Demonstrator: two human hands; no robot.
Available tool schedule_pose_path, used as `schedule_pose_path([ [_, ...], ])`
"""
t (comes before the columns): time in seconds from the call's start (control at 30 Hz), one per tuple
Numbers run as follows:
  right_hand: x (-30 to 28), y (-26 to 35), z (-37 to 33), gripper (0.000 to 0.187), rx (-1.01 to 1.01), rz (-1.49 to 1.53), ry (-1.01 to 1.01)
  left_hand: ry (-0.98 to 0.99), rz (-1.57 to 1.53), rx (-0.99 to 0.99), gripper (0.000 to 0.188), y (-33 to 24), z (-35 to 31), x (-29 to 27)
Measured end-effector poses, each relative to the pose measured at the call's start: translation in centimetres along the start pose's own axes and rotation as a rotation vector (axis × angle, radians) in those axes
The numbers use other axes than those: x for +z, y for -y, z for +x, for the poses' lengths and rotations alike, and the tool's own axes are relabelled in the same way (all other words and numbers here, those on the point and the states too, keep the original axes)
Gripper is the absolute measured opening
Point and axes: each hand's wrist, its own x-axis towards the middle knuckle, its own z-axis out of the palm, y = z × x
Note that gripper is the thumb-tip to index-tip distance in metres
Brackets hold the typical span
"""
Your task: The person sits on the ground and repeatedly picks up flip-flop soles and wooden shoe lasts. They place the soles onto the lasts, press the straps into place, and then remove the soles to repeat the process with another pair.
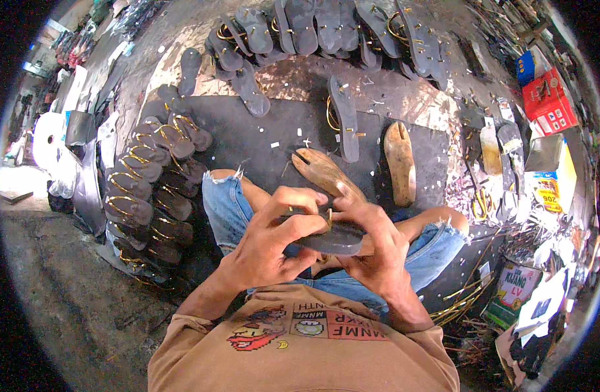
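Note:
Over my lap I hold a dark grey sandal [336, 242] in both hands. My left hand [267, 238] is closed around one end of it, fingers curled over the top. My right hand [378, 248] grips the other end, with its fingertips close to a short gold strap piece [329, 221] standing up from the sole. My fingers cover much of the sandal. Just beyond my hands lies a wooden shoe last [323, 168] with a slot at its toe. A second wooden last [399, 163] rests to its right.
Strapped sandals [130, 209] lie in rows at left; more sandals [300, 29] line the far side. A single sandal [344, 124] lies on the black mat [241, 137]. At right are yellow-handled scissors [480, 206], a red box [547, 101], gold strips [466, 302] and a green tin [511, 294].

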Motion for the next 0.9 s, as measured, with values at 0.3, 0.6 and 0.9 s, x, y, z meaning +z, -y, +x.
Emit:
schedule_pose_path([
  [0.3, 3.8, -4.9, -2.9, 0.03, 0.261, 0.486, -0.016, 0.076, 0.064, -0.16, 0.038, 2.4, -3.0, 0.7],
  [0.6, -1.6, -19.9, -2.3, 0.079, 0.662, -0.651, -0.275, -0.442, -0.853, -0.527, 0.075, 10.5, 1.2, -8.3],
  [0.9, -0.9, -7.5, -3.6, 0.083, 0.705, 0.716, -0.384, -0.643, -1.338, -0.487, 0.055, 17.0, 1.0, -7.4],
])
